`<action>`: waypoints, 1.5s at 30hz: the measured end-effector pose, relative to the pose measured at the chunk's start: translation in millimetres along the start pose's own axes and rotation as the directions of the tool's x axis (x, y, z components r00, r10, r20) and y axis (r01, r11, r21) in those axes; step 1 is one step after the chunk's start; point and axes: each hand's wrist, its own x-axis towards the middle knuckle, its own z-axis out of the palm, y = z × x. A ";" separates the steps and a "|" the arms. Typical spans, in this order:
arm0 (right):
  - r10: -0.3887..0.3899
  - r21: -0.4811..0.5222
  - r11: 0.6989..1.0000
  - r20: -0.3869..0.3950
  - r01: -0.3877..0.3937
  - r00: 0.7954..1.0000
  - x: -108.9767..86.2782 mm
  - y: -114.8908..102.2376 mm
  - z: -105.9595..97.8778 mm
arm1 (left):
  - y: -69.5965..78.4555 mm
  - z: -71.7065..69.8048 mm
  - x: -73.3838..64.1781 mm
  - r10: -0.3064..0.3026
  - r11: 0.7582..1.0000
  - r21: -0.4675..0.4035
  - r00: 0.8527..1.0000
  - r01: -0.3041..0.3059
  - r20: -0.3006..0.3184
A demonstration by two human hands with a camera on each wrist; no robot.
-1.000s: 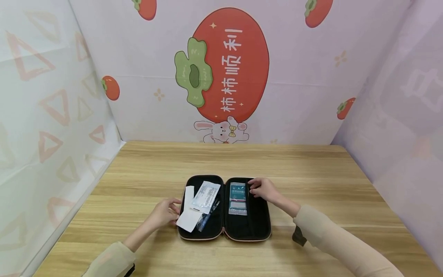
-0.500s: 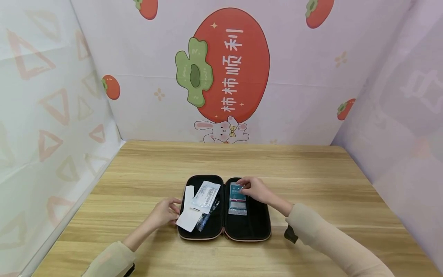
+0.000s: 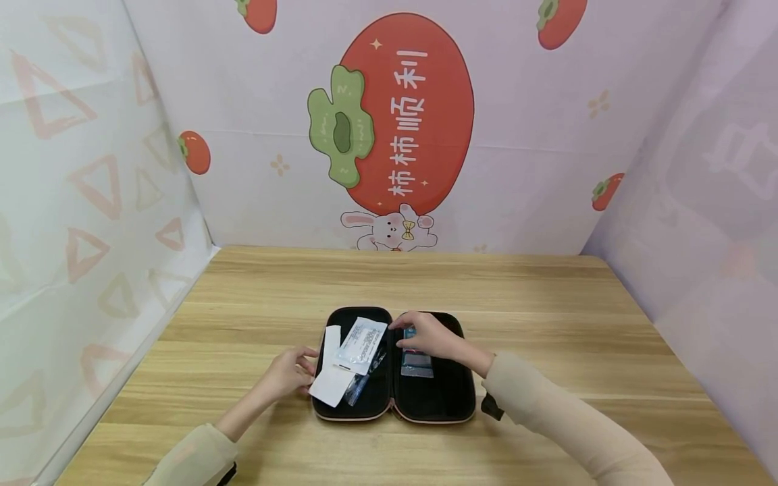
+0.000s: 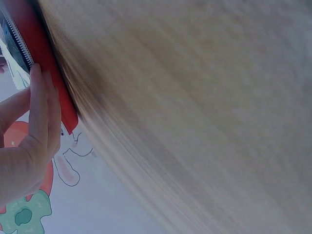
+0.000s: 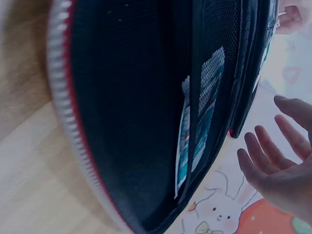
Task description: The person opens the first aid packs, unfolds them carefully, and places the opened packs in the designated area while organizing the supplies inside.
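A zip-up case (image 3: 452,398), black inside and red outside, lies spread flat on the table. My left hand (image 3: 290,373) rests against its left side, and in the left wrist view the straight fingertips touch the red wall (image 4: 53,83) by the zipper. Over the right half hovers my right hand (image 3: 428,335), fingers loosely bent and holding nothing. Below it a teal-and-clear packet (image 3: 417,368) is tucked in the inner pocket, its upper part hidden by the hand. The left half holds a white printed packet (image 3: 362,343), a white paper strip (image 3: 331,386) and a clear-and-blue wrapper (image 3: 357,389).
The wooden table (image 3: 389,452) extends round the case on all sides. A printed cloth wall (image 3: 516,169) stands behind it, with more cloth (image 3: 91,270) along the left and right.
My right hand has moved left, from the right half's pocket edge across the teal packet toward the case's hinge. The left hand and the case's contents have stayed in place.
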 end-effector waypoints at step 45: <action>-0.131 -0.201 0.960 0.287 0.193 0.949 30.1 -18.5 33.1 | -1.1 0.1 1.0 -0.008 1.000 0.020 1.000 0.008 -0.003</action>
